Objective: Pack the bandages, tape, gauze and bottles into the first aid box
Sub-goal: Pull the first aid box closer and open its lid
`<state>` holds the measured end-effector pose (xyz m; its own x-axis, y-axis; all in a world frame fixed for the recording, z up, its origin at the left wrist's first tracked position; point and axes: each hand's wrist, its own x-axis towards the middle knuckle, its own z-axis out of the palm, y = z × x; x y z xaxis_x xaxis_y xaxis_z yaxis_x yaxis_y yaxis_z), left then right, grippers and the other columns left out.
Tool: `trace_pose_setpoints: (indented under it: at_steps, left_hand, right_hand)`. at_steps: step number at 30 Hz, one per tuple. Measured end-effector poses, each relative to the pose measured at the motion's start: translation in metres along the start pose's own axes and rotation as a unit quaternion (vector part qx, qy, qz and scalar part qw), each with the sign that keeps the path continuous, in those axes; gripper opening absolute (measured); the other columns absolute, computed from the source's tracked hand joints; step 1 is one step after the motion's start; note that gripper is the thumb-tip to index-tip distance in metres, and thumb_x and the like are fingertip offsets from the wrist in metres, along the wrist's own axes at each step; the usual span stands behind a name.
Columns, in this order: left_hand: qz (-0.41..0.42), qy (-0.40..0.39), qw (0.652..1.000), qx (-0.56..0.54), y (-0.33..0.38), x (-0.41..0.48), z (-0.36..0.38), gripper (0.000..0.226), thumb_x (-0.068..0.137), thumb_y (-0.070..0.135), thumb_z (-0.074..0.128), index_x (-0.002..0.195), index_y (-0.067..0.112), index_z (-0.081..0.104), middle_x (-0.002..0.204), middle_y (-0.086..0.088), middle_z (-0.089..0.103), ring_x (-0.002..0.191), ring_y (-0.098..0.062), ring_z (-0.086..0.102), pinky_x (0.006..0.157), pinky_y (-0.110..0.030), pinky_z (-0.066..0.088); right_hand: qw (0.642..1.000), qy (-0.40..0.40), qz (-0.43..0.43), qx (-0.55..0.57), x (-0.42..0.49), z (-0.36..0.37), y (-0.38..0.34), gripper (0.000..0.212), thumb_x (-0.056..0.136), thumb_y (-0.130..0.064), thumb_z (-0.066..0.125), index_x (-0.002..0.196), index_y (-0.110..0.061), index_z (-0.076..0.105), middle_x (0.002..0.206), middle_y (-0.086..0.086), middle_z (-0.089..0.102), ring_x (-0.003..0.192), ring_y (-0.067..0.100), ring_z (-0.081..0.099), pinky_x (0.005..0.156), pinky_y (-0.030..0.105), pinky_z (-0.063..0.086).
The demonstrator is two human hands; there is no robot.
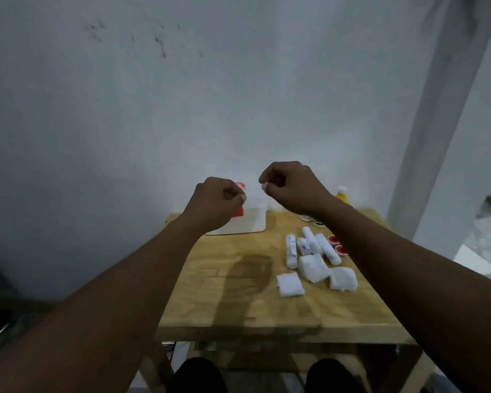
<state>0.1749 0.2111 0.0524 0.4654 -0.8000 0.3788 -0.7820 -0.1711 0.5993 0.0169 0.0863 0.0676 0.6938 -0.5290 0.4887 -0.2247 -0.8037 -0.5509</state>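
Both my hands, left hand (216, 199) and right hand (289, 185), hover curled into loose fists gripping nothing, so reaching blindly could knock bandage rolls (312, 245) off the table's (238, 302) right edge.

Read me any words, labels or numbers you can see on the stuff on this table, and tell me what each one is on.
No text is readable.
Bandage rolls: small blue marks on the wrappers, too blurred to read.
First aid box: red patches, no legible lettering.
Yellow bottle: no label can be made out.
Gauze pads: plain white, no print.
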Motion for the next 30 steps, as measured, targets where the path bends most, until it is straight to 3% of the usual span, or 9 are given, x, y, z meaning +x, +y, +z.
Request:
trace_pose_setpoints:
  at_steps: [3,5,8,13,16,18,23,27,30]
  left_hand:
    - [-0.016,0.011,0.999,0.028,-0.02,0.004,-0.006,0.009,0.095,0.022,0.069,0.094,0.022,0.078,0.076,0.02,0.064,0.073,0.006,0.061,0.063,-0.009,0.041]
    - [-0.039,0.022,0.999,0.028,-0.04,0.011,-0.003,0.01,0.094,0.02,0.069,0.095,0.019,0.079,0.075,0.019,0.064,0.072,0.005,0.06,0.068,-0.013,0.048]
    - [-0.077,0.047,0.996,0.026,-0.08,0.025,0.009,0.016,0.093,0.021,0.072,0.107,0.015,0.077,0.092,0.008,0.07,0.089,-0.01,0.067,0.085,-0.024,0.051]
    - [-0.153,0.067,0.985,0.03,-0.144,0.039,0.039,0.064,0.084,0.029,0.081,0.14,0.019,0.052,0.135,-0.008,0.055,0.119,-0.024,0.057,0.089,-0.027,0.043]
    - [-0.192,0.038,0.981,0.005,-0.172,0.049,0.053,0.093,0.078,0.035,0.088,0.153,0.02,0.034,0.153,-0.009,0.043,0.135,-0.029,0.048,0.103,-0.037,0.046]
    - [-0.199,0.013,0.979,-0.03,-0.183,0.056,0.061,0.102,0.077,0.034,0.09,0.157,0.021,0.029,0.158,-0.007,0.041,0.139,-0.031,0.047,0.109,-0.044,0.046]
    - [-0.181,0.004,0.975,-0.127,-0.192,0.064,0.078,0.089,0.078,0.032,0.089,0.151,0.025,0.039,0.145,0.001,0.057,0.127,-0.023,0.058,0.092,-0.033,0.055]
    - [-0.172,0.019,0.975,-0.137,-0.193,0.059,0.078,0.087,0.076,0.034,0.091,0.149,0.024,0.043,0.143,0.001,0.059,0.119,-0.017,0.059,0.086,-0.028,0.055]
    - [-0.172,0.021,0.977,-0.128,-0.192,0.049,0.072,0.091,0.072,0.039,0.093,0.147,0.02,0.047,0.141,-0.002,0.061,0.121,-0.022,0.061,0.088,-0.032,0.057]
  right_hand:
    - [1.0,-0.021,-0.012,-0.018,0.01,0.023,0.002,0.013,0.087,-0.02,0.064,0.098,-0.019,0.071,0.088,-0.004,0.07,0.081,0.011,0.066,0.075,0.025,0.053]
    - [0.999,-0.036,-0.013,-0.038,0.019,0.04,0.012,0.016,0.087,-0.021,0.064,0.102,-0.019,0.069,0.094,-0.003,0.069,0.086,0.013,0.064,0.082,0.032,0.055]
    - [0.993,-0.068,-0.006,-0.101,0.035,0.068,0.032,0.027,0.088,-0.027,0.064,0.114,-0.021,0.064,0.111,0.001,0.064,0.103,0.018,0.058,0.088,0.035,0.05]
    - [0.972,-0.09,-0.025,-0.217,0.058,0.112,0.062,0.053,0.084,-0.042,0.066,0.133,-0.025,0.052,0.141,0.003,0.052,0.13,0.024,0.044,0.102,0.041,0.043]
    - [0.96,-0.089,-0.042,-0.263,0.072,0.132,0.077,0.07,0.077,-0.054,0.069,0.139,-0.03,0.045,0.149,0.002,0.045,0.14,0.026,0.036,0.111,0.047,0.034]
    - [0.958,-0.088,-0.043,-0.269,0.078,0.144,0.083,0.075,0.075,-0.057,0.07,0.14,-0.031,0.042,0.151,0.002,0.043,0.141,0.026,0.035,0.114,0.05,0.028]
    - [0.96,-0.065,-0.045,-0.27,0.083,0.155,0.091,0.076,0.075,-0.058,0.069,0.141,-0.033,0.041,0.15,-0.001,0.045,0.14,0.024,0.038,0.116,0.051,0.022]
    - [0.955,-0.073,-0.053,-0.282,0.079,0.15,0.085,0.077,0.076,-0.058,0.07,0.141,-0.031,0.041,0.15,-0.001,0.045,0.138,0.025,0.041,0.115,0.051,0.025]
    - [0.951,-0.078,-0.062,-0.292,0.072,0.144,0.075,0.075,0.076,-0.059,0.069,0.14,-0.031,0.042,0.148,-0.002,0.047,0.134,0.025,0.043,0.112,0.05,0.029]
